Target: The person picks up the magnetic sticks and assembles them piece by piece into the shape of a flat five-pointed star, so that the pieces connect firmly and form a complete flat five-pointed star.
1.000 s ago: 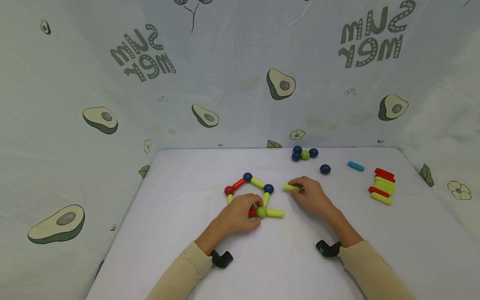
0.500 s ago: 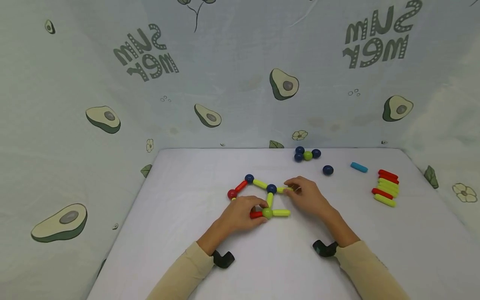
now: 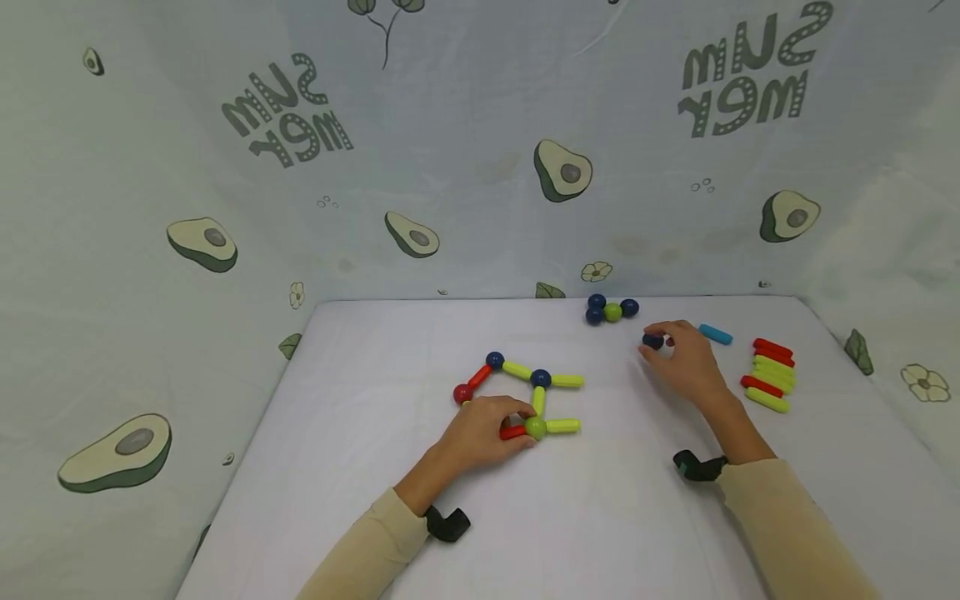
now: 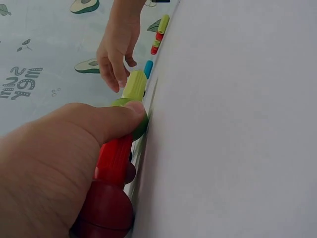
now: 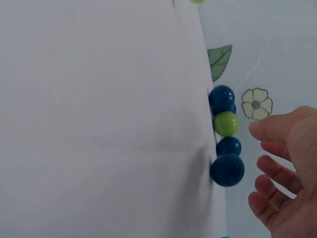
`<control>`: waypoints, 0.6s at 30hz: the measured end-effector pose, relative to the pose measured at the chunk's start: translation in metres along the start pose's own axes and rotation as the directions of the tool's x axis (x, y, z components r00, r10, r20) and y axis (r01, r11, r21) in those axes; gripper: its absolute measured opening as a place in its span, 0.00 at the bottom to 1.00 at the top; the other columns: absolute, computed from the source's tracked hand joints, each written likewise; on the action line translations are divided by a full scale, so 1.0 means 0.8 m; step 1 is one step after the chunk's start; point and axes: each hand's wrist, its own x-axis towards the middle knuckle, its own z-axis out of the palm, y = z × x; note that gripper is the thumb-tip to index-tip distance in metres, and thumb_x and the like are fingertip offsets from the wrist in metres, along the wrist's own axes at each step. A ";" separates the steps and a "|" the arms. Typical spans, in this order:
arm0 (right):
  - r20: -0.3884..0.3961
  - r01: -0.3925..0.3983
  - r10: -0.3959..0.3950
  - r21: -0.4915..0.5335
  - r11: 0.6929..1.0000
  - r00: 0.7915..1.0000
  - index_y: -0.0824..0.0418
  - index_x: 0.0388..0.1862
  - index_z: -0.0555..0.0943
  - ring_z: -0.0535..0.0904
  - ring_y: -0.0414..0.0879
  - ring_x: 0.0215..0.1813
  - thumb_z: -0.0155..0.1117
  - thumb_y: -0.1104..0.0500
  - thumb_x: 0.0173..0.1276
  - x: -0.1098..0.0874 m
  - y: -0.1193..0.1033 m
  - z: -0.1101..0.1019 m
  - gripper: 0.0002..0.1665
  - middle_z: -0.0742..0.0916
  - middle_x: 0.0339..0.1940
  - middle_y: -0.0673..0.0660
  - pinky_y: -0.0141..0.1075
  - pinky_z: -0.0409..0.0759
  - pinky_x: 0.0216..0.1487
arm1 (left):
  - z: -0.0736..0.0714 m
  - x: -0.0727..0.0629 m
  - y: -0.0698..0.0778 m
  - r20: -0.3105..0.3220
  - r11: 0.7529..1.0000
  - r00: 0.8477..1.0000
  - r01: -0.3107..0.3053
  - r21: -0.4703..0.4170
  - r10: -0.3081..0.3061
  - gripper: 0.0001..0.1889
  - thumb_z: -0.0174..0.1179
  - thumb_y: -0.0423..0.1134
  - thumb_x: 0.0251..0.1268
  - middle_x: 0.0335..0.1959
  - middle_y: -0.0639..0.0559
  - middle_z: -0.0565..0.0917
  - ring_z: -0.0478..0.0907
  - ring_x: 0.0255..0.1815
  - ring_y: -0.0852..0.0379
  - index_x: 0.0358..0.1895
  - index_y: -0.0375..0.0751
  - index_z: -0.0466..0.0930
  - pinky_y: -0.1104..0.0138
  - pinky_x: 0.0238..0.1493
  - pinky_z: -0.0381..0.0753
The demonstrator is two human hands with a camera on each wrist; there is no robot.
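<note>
A ring of coloured toy rods and balls lies on the white table, partly covered by my left hand (image 3: 480,432). That hand grips the ring's near side at a green ball (image 3: 536,428) and a red rod (image 4: 115,158), thumb pressing on the ball. Two yellow-green rods stick out rightward, one from the green ball and one from a dark blue ball (image 3: 541,378). My right hand (image 3: 684,360) is at a loose dark blue ball (image 3: 651,341), fingers loosely bent around it. In the right wrist view, a gap shows between its fingertips and that ball (image 5: 228,170).
At the table's back edge sits a cluster of dark blue balls with one green ball (image 3: 612,312). A blue rod (image 3: 716,334) lies right of my right hand. Farther right, several red and yellow-green rods (image 3: 769,372) lie in a row.
My right hand brought a yellow-green rod to the ring's right dark blue ball and let go of it there. It then moved right to the loose ball. My left hand keeps its grip.
</note>
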 end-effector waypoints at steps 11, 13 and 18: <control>0.151 -0.012 0.022 -0.063 0.998 0.988 0.66 0.76 0.67 0.72 0.69 0.59 0.62 0.58 0.75 0.015 0.031 -0.003 0.34 0.70 0.70 0.77 0.65 0.77 0.60 | 0.001 -0.002 -0.001 -0.016 1.000 1.000 -0.005 -0.025 0.005 0.19 0.73 0.52 0.63 0.45 0.65 0.89 0.78 0.37 0.71 0.56 0.55 0.87 0.81 0.37 0.73; 0.161 -0.026 0.034 -0.053 0.998 0.986 0.66 0.74 0.68 0.72 0.69 0.58 0.62 0.59 0.75 0.014 0.033 -0.001 0.32 0.73 0.66 0.76 0.65 0.77 0.60 | 0.002 -0.001 -0.002 -0.020 1.000 1.000 -0.011 -0.029 0.011 0.19 0.73 0.52 0.63 0.45 0.65 0.89 0.77 0.36 0.71 0.56 0.55 0.87 0.82 0.36 0.73; 0.155 -0.017 0.016 0.005 1.000 0.988 0.69 0.68 0.71 0.75 0.66 0.56 0.67 0.60 0.72 0.005 0.026 0.008 0.29 0.78 0.60 0.73 0.62 0.78 0.59 | 0.003 -0.001 -0.004 -0.024 0.999 1.000 -0.018 -0.030 0.017 0.19 0.73 0.53 0.63 0.45 0.65 0.89 0.76 0.36 0.71 0.56 0.55 0.86 0.81 0.34 0.72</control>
